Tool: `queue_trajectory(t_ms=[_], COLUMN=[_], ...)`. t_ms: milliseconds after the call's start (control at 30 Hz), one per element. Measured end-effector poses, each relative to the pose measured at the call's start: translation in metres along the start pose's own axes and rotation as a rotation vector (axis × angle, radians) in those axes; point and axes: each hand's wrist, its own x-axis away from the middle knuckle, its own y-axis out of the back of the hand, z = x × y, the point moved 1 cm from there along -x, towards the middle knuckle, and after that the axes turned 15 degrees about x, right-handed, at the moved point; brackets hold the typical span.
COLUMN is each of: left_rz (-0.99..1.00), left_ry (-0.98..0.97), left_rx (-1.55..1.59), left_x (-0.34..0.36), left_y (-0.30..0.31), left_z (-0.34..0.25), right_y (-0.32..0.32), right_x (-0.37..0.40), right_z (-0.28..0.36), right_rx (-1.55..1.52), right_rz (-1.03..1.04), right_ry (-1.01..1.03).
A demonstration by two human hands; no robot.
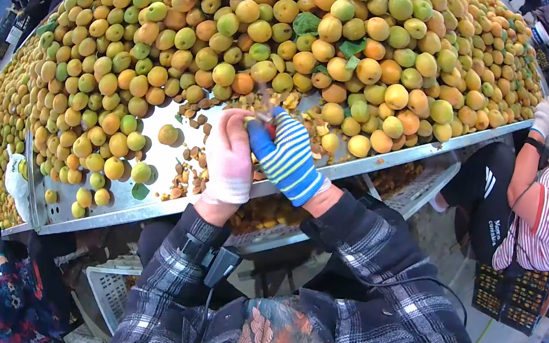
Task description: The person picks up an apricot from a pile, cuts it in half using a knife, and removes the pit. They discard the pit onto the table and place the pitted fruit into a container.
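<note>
Left hand [229, 160], white-gloved, gripped a mostly hidden apricot [252, 122] just above the bench's [395, 156] near edge, the striped right hand [287, 159] pinching it from the right side, fingers touching, with the heaped fruit pile [277, 32] lying directly beyond both hands' fingertips.

left hand [229, 160], white-gloved, is pinching an apricot [254, 122] at its fingertips | right hand [287, 159], blue-striped glove, is pressing against it, grip unclear | both are working above pits [180, 173] on the metal table [158, 208] | fruit heap [277, 32] is lying behind | co-worker's gloved hand [545, 116] is touching the table's right end
</note>
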Motion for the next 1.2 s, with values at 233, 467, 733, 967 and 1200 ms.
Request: queue_trajectory(t_ms=[233, 467, 733, 967, 1200], left_rz=[-0.103, 0.119, 1.385, 1.557, 0.614], left_ry=[0.167, 0.598, 0.512, 0.507, 0.416], left_rx=[0.34, 0.891, 0.071, -0.439, 0.098], left_x=[-0.002, -0.006, 0.032, 0.05, -0.014], left_y=[-0.008, 0.013, -0.003, -0.003, 0.013], left_z=[-0.008, -0.008, -0.027, -0.012, -0.018], right_y=[0.017, 0.035, 0.054, 0.062, 0.053], right_x=[-0.009, -0.031, -0.049, -0.064, -0.052], right_z=[-0.007, -0.014, -0.039, -0.065, -0.065], right_rx=[-1.338, -0.832, 0.03, 0.211, 0.226], right_rz=[0.551, 0.38, 0.383, 0.113, 0.12], right_ry=[-0.729, -0.73, -0.193, -0.231, -0.081])
